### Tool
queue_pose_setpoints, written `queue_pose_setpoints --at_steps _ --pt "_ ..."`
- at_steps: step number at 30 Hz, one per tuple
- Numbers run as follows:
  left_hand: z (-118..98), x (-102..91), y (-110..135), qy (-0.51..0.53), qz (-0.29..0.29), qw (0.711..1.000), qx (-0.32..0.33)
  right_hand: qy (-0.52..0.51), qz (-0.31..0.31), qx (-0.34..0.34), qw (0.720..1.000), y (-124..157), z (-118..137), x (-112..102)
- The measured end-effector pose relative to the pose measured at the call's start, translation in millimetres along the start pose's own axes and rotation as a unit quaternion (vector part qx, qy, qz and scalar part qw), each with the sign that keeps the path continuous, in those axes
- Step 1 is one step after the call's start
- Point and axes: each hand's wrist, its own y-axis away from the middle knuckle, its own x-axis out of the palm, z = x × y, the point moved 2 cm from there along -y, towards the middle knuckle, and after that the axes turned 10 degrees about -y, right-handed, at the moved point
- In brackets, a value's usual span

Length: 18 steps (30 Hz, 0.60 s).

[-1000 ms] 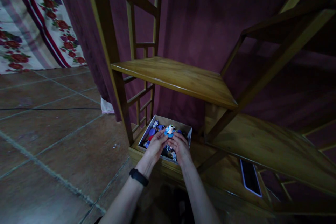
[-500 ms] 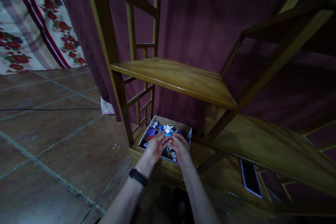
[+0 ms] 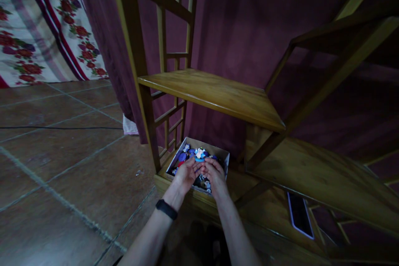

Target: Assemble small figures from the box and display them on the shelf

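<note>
A shallow cardboard box (image 3: 225, 158) full of small colourful toy figures sits on the bottom board of a wooden shelf unit (image 3: 215, 91). Both my hands reach into it side by side. My left hand (image 3: 185, 172), with a black band on its wrist, and my right hand (image 3: 214, 174) curl their fingers together round a small blue and white figure (image 3: 200, 154) at the box's middle. Other figures, blue, purple and red, lie around it, partly hidden under my hands.
A phone (image 3: 299, 215) lies flat on the lowest board to the right. A dark purple curtain (image 3: 249, 29) hangs behind the shelves. Tiled floor (image 3: 62, 162) spreads to the left, crossed by a black cable (image 3: 56, 127); a flowered cloth (image 3: 46, 29) hangs at the far left.
The figure and my hands have sunk a little lower into the box. The view has shifted slightly.
</note>
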Motion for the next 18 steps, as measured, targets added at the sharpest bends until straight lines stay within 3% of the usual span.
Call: queue_pose_setpoints --at_steps 18 --pt "5.4 -1.9 -1.3 -0.013 0.021 0.999 0.046 0.0 -0.02 -0.016 1.0 0.6 -0.2 2.2"
